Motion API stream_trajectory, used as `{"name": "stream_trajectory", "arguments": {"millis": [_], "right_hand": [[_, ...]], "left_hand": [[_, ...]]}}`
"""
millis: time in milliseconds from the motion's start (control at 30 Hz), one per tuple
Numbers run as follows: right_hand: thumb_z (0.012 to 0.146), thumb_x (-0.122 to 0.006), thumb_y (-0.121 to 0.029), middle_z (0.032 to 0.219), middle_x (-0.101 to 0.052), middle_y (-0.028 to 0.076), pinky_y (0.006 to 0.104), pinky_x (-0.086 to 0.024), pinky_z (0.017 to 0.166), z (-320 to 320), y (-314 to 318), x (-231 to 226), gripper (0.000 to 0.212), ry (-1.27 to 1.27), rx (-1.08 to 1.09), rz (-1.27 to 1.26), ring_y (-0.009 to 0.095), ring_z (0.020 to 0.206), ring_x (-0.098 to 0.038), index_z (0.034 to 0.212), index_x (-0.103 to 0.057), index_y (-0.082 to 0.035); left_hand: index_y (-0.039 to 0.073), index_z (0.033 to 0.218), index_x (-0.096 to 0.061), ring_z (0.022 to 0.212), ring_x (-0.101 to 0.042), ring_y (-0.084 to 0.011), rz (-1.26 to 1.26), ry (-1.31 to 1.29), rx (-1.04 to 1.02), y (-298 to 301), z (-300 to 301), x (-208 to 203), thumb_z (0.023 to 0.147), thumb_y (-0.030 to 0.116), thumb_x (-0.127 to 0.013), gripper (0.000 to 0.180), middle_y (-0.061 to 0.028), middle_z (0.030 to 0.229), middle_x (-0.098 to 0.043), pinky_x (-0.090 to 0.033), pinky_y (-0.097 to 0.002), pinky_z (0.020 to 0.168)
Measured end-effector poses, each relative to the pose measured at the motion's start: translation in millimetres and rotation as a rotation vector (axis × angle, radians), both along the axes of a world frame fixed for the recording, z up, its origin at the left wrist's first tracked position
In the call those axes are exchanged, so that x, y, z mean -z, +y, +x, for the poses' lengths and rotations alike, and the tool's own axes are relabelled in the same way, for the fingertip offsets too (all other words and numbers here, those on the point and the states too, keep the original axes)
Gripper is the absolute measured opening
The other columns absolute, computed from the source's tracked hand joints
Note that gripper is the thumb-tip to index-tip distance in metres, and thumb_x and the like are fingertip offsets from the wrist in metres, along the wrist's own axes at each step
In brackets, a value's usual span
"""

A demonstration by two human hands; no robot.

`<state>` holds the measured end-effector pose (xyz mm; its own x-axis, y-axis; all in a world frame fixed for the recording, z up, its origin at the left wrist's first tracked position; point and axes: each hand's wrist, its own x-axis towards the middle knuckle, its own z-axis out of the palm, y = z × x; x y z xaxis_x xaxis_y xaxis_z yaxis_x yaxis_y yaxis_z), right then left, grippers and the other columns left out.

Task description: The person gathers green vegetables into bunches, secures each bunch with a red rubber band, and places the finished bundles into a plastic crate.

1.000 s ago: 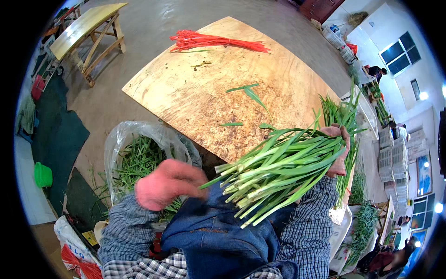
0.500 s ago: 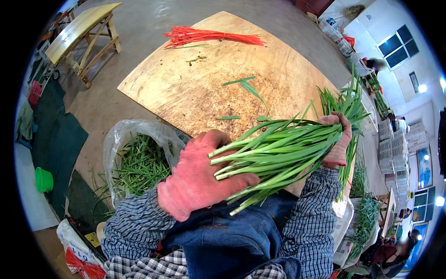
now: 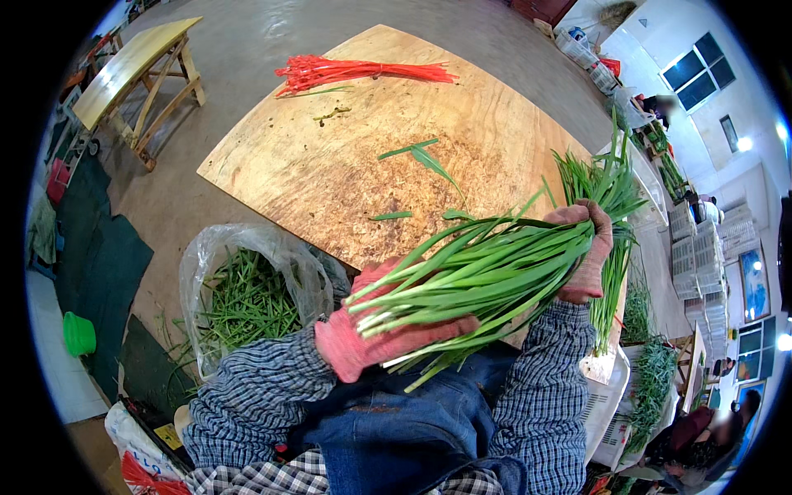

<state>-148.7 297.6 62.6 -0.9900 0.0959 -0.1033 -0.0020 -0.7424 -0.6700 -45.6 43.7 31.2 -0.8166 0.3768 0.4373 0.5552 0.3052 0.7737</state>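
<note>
Head view: left hand in a coral-pink knitted glove (image 3: 359,346), forearm slanting in from lower left, palm against pale stem ends of a loose bunch of long, flat green leaves (image 3: 487,268). Thumb side and fingers set apart, with stems across between; fingertips partly hidden, cannot tell if clamped. Right hand in a dusty-pink glove (image 3: 587,256), forearm nearly upright, fingers clamped around leafy end of same bunch. Bunch slanting between both hands, over near edge of a pale, stained wooden tabletop (image 3: 330,165).
</note>
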Motion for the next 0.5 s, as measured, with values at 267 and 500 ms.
{"name": "stream_trajectory", "arguments": {"millis": [267,500], "right_hand": [[0.080,-0.058,-0.018,0.057,-0.050,-0.001,0.0322,-0.045,0.056,0,-3,-4,0.014,0.002,0.055,0.060,0.016,0.052,-0.047,0.071,-0.050,-0.010],[0.080,-0.056,-0.023,0.056,-0.049,0.002,0.0337,-0.044,0.059,-5,13,12,0.019,-0.015,0.091,0.128,0.021,0.055,-0.049,0.068,-0.051,-0.010]], "left_hand": [[0.003,0.118,-0.054,0.109,-0.055,-0.0276,-0.060,0.229,-0.281,13,4,22,0.082,0.013,-0.058,0.038,-0.0134,0.124,-0.053,-0.046,-0.0397,0.091],[-0.003,0.111,-0.059,0.094,-0.058,-0.0114,0.815,-0.721,0.017,-10,18,-4,0.079,0.008,-0.068,0.034,-0.0090,0.102,-0.065,-0.046,-0.0261,0.083]]}}
